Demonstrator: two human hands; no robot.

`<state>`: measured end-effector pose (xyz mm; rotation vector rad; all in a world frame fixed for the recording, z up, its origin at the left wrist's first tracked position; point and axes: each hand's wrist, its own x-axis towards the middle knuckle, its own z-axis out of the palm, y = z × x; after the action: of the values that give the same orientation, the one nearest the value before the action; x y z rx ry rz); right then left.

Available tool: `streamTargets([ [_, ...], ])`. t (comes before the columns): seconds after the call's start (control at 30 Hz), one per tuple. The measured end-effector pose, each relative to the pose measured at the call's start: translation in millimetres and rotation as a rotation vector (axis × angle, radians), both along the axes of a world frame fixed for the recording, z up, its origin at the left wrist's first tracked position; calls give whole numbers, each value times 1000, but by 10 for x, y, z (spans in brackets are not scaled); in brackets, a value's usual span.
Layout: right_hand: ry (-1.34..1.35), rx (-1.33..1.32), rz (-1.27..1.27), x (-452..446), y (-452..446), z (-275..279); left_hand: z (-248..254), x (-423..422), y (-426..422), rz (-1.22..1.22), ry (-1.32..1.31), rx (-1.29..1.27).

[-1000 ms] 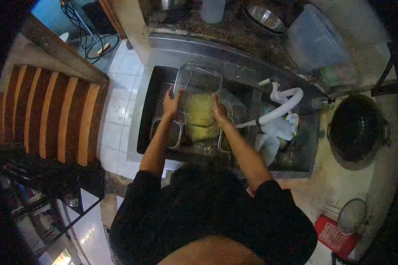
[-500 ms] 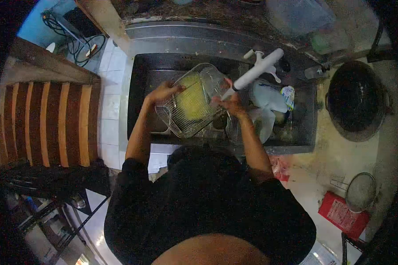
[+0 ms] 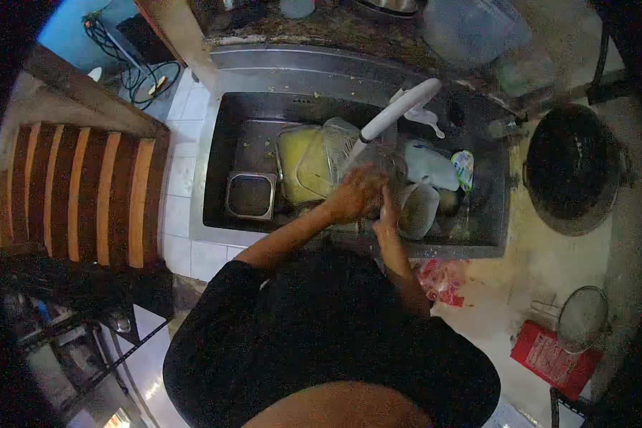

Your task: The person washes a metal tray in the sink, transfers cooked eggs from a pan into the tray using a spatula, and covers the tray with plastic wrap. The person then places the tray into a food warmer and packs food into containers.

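Note:
My left hand [image 3: 355, 194] and my right hand [image 3: 387, 215] are together and touching below the white faucet [image 3: 401, 108], over the middle of the sink. Motion smears their fingers, and no object shows between them. Just left of the hands, a clear wire-grid basket [image 3: 319, 167] rests tilted in the sink, partly over a tray with a flat yellow surface [image 3: 296, 151]. A small square metal pan [image 3: 251, 196] sits at the sink's left front. Close by on the right is a whitish translucent container [image 3: 419, 210].
A pale plastic container [image 3: 432, 165] and a packet with a coloured label [image 3: 463, 170] lie in the sink's right part. To the right is a black wok [image 3: 572, 167]. A strainer [image 3: 582, 318] overlaps a red box [image 3: 555, 359] at lower right.
The wire basket has left my hands and now lies in the sink. Both hands have come together under the faucet, the left one moving right. The small square pan is now uncovered.

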<state>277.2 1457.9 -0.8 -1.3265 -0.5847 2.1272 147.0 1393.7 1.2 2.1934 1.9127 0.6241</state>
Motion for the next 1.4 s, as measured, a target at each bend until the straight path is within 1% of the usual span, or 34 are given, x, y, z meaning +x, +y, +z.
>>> streamTargets([
  [0.03,100,124,-9,157,20,-331,-134,-2,4,-79,-18,54],
  [0.07,197,245,-21,282,12,-492,-265,-5,9,-158,-33,107],
  [0.1,149,222,-57,358,-23,-441,-236,-132,-77,-178,25,141],
  [0.13,105,201,-96,415,-44,-392,-235,-223,-126,-85,-1,101],
  [0.2,26,161,-134,540,10,-496,-270,-407,-195,120,-67,28],
  [0.27,-56,119,-135,836,178,-914,-440,-515,-140,387,-243,4],
  [0.33,-59,243,-102,1054,326,-1249,-639,-498,52,560,-461,-16],
  [0.37,-107,313,-72,1094,368,-1269,-710,-437,167,620,-549,-23],
  [0.4,-157,383,-46,1117,401,-1252,-711,-345,271,659,-598,-15],
  [0.47,-345,523,26,1090,388,-1229,-678,-153,463,715,-625,23],
  [0.53,-559,672,10,1077,353,-1210,-459,-50,535,661,-498,141],
  [0.57,-537,705,11,1073,355,-1146,-389,-23,559,621,-419,212],
  [0.6,-514,738,13,1054,349,-1049,-435,-74,658,419,-339,255],
  [0.63,-362,724,24,1061,340,-937,-486,-17,678,230,-354,260],
  [0.67,-329,729,61,1095,336,-931,-105,26,579,41,-366,260],
  [0.7,-295,733,98,1136,336,-940,96,60,506,-149,-373,256],
  [0.73,-379,757,159,1199,346,-1138,74,111,526,-103,-380,204],
  [0.77,-439,805,197,1161,343,-1144,-36,77,558,-157,-398,234],
  [0.8,-500,853,233,1062,315,-1024,-128,-27,641,-205,-411,275],
  [0.83,-537,922,245,908,248,-937,-227,-55,660,-187,-444,281],
  [0.87,-587,910,310,831,178,-721,-269,-88,670,-169,-478,287],
  [0.9,-635,899,377,741,104,-476,-219,-81,581,-90,-534,250],
  [0.93,-684,821,493,607,139,-251,-118,-99,495,-11,-585,215],
  [1.0,-473,758,421,374,244,-211,173,-192,418,150,-674,165],
  [1.07,-288,695,313,143,313,-196,480,-223,406,104,-521,73],
  [1.1,-221,621,239,10,344,-188,644,-148,421,-17,-327,1],
  [1.17,-84,458,94,-251,396,-129,618,-74,401,-110,-106,49],
  [1.23,40,268,-18,-526,362,30,336,-136,353,-62,-30,284],
  [1.33,154,35,-167,-852,209,324,471,-381,-91,5,64,231],
  [1.37,186,-24,-206,-967,156,415,275,-438,-252,175,68,377],
  [1.4,191,-66,-227,-1050,107,558,-103,-480,-393,346,75,525],
])
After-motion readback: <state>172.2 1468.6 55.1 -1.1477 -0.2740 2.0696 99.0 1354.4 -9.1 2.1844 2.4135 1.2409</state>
